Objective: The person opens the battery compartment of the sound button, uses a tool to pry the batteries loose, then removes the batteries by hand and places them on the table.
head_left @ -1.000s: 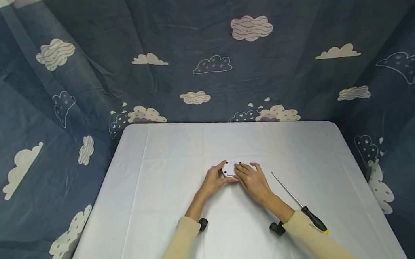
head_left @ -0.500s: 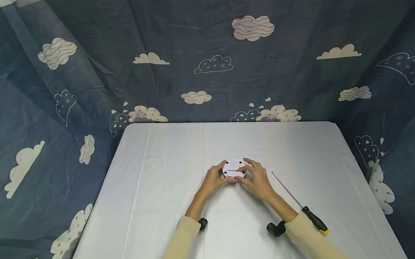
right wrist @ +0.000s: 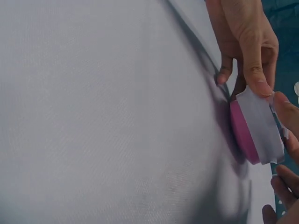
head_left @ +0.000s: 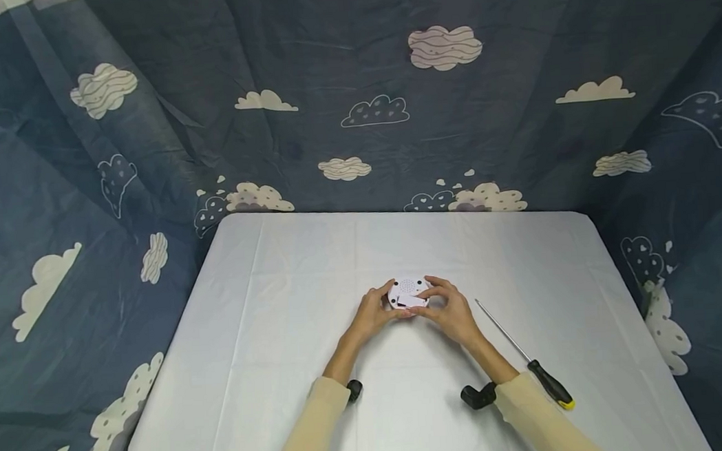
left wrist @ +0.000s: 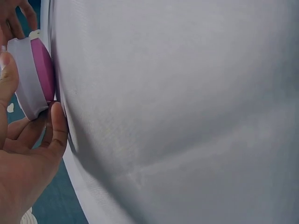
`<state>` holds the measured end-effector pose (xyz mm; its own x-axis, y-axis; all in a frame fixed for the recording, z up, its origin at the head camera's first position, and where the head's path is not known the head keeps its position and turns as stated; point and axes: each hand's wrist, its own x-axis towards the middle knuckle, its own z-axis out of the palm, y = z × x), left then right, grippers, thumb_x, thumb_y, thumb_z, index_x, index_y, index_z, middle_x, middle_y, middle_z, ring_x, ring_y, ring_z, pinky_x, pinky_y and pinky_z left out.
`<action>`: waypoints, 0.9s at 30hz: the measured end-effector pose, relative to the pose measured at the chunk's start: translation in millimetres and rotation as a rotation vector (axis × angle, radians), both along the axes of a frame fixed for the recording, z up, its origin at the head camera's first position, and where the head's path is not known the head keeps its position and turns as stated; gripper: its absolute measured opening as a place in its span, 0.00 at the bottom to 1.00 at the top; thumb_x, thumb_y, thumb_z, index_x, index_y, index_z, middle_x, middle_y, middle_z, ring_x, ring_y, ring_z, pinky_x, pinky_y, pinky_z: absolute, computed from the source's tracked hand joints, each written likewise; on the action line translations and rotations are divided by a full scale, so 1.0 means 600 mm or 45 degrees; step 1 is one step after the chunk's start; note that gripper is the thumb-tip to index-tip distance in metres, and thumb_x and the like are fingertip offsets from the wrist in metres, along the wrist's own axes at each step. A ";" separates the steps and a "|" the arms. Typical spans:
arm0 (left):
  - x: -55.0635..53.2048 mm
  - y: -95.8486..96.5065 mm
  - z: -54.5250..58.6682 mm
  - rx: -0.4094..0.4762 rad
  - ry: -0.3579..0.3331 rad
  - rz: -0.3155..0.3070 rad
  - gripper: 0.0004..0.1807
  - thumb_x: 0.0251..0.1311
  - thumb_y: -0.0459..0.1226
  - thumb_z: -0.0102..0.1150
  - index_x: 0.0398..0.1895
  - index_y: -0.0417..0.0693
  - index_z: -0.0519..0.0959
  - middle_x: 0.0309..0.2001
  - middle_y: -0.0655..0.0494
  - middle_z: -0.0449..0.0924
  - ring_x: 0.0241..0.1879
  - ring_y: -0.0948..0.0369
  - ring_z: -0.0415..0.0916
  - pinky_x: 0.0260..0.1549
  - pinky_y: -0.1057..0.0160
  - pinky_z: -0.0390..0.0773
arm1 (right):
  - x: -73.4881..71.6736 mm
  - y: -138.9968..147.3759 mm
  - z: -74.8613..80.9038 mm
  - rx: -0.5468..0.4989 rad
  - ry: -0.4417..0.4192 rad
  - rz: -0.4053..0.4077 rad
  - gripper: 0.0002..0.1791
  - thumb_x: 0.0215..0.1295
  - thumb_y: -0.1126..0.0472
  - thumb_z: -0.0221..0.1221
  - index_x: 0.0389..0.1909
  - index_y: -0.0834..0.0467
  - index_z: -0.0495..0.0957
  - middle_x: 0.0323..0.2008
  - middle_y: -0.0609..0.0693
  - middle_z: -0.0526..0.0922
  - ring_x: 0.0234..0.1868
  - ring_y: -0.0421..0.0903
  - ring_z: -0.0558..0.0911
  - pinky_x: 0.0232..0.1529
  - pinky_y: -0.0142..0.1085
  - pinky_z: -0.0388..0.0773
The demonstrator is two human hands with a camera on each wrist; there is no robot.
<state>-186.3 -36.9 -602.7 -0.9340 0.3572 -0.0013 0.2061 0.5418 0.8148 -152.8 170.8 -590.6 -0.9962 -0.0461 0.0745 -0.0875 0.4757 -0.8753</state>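
A small round white device (head_left: 406, 287) is held over the table, its back with speaker holes and dark feet facing up. Its underside is pink (left wrist: 43, 70) in the left wrist view. My left hand (head_left: 369, 316) grips the left rim between thumb and fingers. At the right side is my right hand (head_left: 455, 314), its thumb and a finger pinching a white cover (head_left: 412, 300) that sits tilted on the back, while another finger reaches the far rim. A dark opening shows beside the cover. In the right wrist view the pink side (right wrist: 244, 133) is close to the tabletop.
A screwdriver (head_left: 549, 382) with a black and yellow handle lies right of my right forearm, tip pointing away. White cloth covers the table (head_left: 289, 271). Dark blue cloud-print curtains (head_left: 301, 63) enclose the back and sides. Each wrist wears a black camera (head_left: 478, 396).
My right hand's fingers have shifted from lying over the device to its right rim and cover. The cover has tilted out of place, baring a dark opening. The left hand keeps its grip.
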 end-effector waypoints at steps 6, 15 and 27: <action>0.000 -0.012 -0.003 0.007 -0.027 0.043 0.46 0.54 0.43 0.78 0.74 0.37 0.69 0.53 0.40 0.83 0.42 0.59 0.69 0.44 0.64 0.73 | -0.016 0.008 0.006 -0.077 0.057 -0.121 0.20 0.53 0.61 0.79 0.45 0.63 0.86 0.67 0.57 0.76 0.74 0.60 0.68 0.74 0.61 0.59; 0.006 -0.029 -0.009 0.088 -0.074 0.075 0.47 0.53 0.43 0.79 0.75 0.37 0.68 0.47 0.44 0.82 0.40 0.59 0.67 0.39 0.67 0.69 | -0.067 0.050 -0.002 -0.094 0.083 -0.414 0.21 0.51 0.58 0.80 0.45 0.63 0.87 0.57 0.58 0.77 0.59 0.57 0.75 0.60 0.51 0.67; 0.007 -0.029 -0.010 0.140 -0.105 0.064 0.47 0.54 0.43 0.78 0.76 0.40 0.67 0.46 0.43 0.79 0.32 0.64 0.66 0.30 0.72 0.69 | -0.139 0.129 0.009 0.138 -0.088 -0.728 0.24 0.56 0.53 0.78 0.47 0.65 0.88 0.66 0.64 0.72 0.70 0.63 0.65 0.72 0.60 0.54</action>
<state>-182.4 -54.6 -608.7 -0.9492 0.3119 -0.0420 0.1109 0.4563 0.8829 -236.3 248.3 -585.1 -0.8674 0.4964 0.0331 0.2653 0.5177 -0.8134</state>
